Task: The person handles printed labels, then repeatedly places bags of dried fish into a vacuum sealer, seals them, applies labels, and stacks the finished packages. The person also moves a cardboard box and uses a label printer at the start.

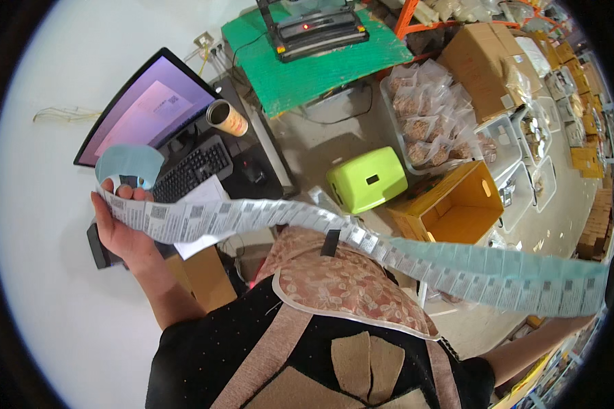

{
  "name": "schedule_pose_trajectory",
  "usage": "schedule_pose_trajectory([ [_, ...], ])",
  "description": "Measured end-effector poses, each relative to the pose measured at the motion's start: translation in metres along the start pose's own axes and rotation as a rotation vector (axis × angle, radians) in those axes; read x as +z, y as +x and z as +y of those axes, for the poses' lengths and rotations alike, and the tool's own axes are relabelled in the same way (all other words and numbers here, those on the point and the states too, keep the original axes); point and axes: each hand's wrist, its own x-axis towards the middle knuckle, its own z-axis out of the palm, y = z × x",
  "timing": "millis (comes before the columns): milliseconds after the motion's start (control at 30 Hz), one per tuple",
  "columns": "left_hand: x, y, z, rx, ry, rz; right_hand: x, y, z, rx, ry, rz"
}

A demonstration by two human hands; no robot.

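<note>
A long strip of white printed labels (266,212) on pale blue backing stretches across in front of my body. My left hand (120,230) grips its left end, fingers curled up around the edge. Beyond those fingers the strip bends into a loop that shows its blue back (130,158). From there it sags past my flowered apron (348,286) and sweeps to the far right, where it doubles back with the blue side showing. My right forearm reaches to that end, but the hand itself is lost behind the strip and the dark picture rim. The labels bear writing and square codes.
Left stands a desk with a monitor (153,107), a keyboard (194,168), a mouse (253,168) and a paper cup (227,117). A device (320,30) sits on a green-topped table (307,76). Around the floor are a lime-green stool (368,179), a yellow box (455,209) and a tub of bagged goods (396,128).
</note>
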Motion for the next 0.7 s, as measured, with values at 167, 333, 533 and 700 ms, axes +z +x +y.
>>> schedule_pose_trajectory([
  [167,0.017,-0.012,0.003,0.119,0.184,0.453,-0.037,0.076,-0.029,0.07,0.101,-0.322],
  [333,0.024,0.019,0.047,0.12,0.152,0.104,-0.019,0.127,-0.019,0.066,-0.019,-0.315],
  [533,0.005,0.045,0.064,0.08,0.131,-0.046,0.072,0.118,0.068,0.179,-0.23,-0.237],
  [700,-0.019,0.04,0.114,0.204,0.177,-0.13,0.157,0.064,0.177,0.427,-0.32,-0.244],
])
